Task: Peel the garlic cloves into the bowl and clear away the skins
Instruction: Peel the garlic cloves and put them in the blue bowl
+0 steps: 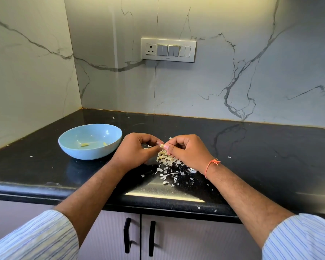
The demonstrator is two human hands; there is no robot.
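Both forearms reach forward over the front edge of the glossy black stone countertop (251,147), striped shirt sleeves pushed up near the elbows, and the two hands meet knuckles-up a little in from that edge, about midway along its visible length. The left hand (137,151) has its fingers curled inward, thumb and forefinger closing on a small pale garlic clove (162,146) from the left; the right hand (188,150), with a thin orange thread bracelet (212,164) at the wrist, pinches the same clove from the right, fingers likewise curled. The clove is held between the fingertips just above the surface; how much skin remains on it is too small to tell. Directly below and in front of the hands lies a loose heap of papery white and tan garlic skins (167,162), with flakes scattered toward the front edge and a few stray bits farther off to the left, right and back. A shallow light-blue round bowl (73,145) stands on the countertop just left of the left hand, close but not touching, holding a few pale yellowish peeled cloves (84,145) at its bottom. Bare countertop stretches to the right of the hands and behind them to the white grey-veined marble wall (233,81), which turns a corner behind the bowl at the back left. A white switch-and-socket plate (168,50) sits on that wall above the hands.
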